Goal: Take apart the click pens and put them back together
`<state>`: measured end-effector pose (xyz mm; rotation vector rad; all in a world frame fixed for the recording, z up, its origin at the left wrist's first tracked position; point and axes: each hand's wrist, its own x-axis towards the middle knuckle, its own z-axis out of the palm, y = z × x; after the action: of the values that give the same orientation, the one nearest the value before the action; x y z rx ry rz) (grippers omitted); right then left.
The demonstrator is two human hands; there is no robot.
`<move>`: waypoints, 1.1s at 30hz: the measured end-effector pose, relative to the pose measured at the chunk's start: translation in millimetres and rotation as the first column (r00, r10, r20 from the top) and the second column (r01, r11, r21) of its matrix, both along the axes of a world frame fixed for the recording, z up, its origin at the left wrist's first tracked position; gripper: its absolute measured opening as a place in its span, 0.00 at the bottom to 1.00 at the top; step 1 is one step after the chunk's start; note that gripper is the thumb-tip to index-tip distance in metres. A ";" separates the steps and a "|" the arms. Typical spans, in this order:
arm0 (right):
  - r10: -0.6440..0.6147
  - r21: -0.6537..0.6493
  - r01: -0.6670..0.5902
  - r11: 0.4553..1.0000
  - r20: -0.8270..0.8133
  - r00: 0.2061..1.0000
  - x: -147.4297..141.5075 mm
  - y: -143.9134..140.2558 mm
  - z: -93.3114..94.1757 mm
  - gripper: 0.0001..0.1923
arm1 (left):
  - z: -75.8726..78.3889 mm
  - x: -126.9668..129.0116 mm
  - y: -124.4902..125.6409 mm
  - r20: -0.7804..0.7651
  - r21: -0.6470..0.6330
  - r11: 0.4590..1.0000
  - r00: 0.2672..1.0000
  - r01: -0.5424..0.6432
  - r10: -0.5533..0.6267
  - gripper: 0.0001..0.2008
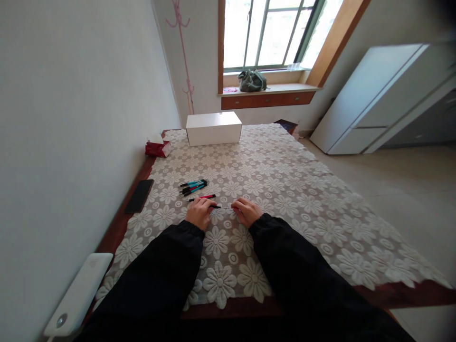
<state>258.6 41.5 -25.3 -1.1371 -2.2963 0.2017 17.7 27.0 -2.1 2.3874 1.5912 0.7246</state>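
Observation:
My left hand (199,213) is closed round the black part of a pen (215,206), whose dark end sticks out to the right between the fingers. My right hand (247,212) pinches the pen's other end, where a bit of red shows at the fingertips. A thin, pale refill-like rod (226,207) spans the gap between the two hands. Just beyond my left hand lies a red and black pen (207,196). Farther off rests a small bunch of blue and black pens (193,187). Both hands are low over the lace tablecloth (217,282).
A white box (213,129) stands at the table's far end. Along the left edge are a dark phone (139,196) and a red tissue packet (156,149). A white power strip-like device (80,294) sits at the near left, by the wall.

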 end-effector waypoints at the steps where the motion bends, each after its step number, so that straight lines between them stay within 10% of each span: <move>1: 0.000 0.003 0.000 1.000 0.001 1.000 -0.1 -0.2 0.1 0.09 | -0.6 0.1 0.0 0.002 0.004 1.000 1.000 0.008 -0.008 0.11; 33: 0.056 0.001 -0.056 0.998 -0.044 0.997 -2.1 -2.7 4.0 0.08 | -5.1 0.9 -0.3 0.054 0.030 0.998 0.997 0.059 -0.061 0.09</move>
<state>256.6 38.8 -21.3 -1.0584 -2.2912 0.2456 18.6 26.7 -7.2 2.4022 1.4909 0.7989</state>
